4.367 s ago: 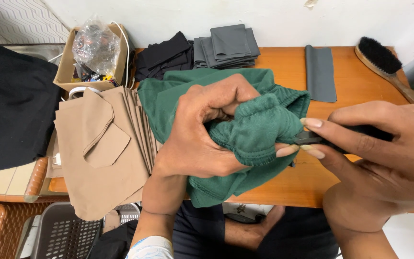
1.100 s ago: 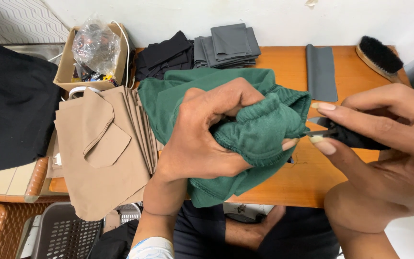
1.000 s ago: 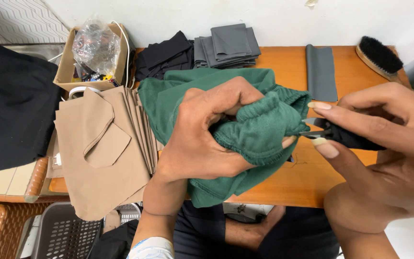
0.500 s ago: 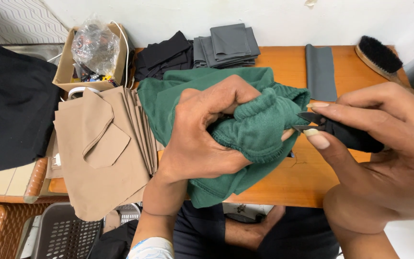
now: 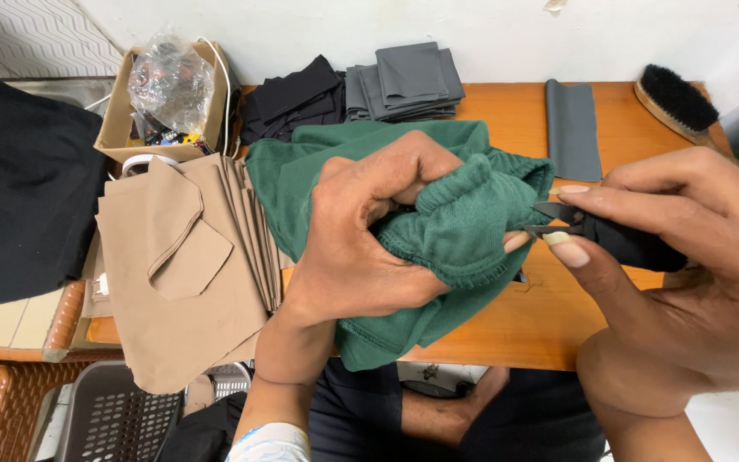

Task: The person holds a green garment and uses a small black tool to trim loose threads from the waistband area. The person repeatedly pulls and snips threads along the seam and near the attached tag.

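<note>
I see the green knit garment [image 5: 464, 231] bunched up over the middle of the bench [image 5: 506, 111], its ribbed edge gathered in my left hand [image 5: 361, 248], whose fingers are curled tight around the fold. My right hand [image 5: 686, 282] grips a small black thread snipper [image 5: 609, 235], fingers closed on its body. Compared with a second ago, the snipper's blades have come in from beside the fabric and now sit right at the ribbed edge, just beside my left fingertip; the garment itself has not shifted. I judge this means I am at the trimming point, about to nip a loose thread, though I cannot make out the thread itself.

Outward from there: a stack of tan cut pieces [image 5: 190, 274] lies to the left, touching the green cloth. Behind it a cardboard box [image 5: 121, 120] holds a crumpled clear plastic bag [image 5: 168, 81] and small coloured bits I cannot identify. Folded grey pieces [image 5: 412, 81] and black pieces [image 5: 292, 98] sit at the back, a brush [image 5: 677, 98] at far right. A dark plastic basket [image 5: 113, 419] stands below the bench; its contents are hidden.
</note>
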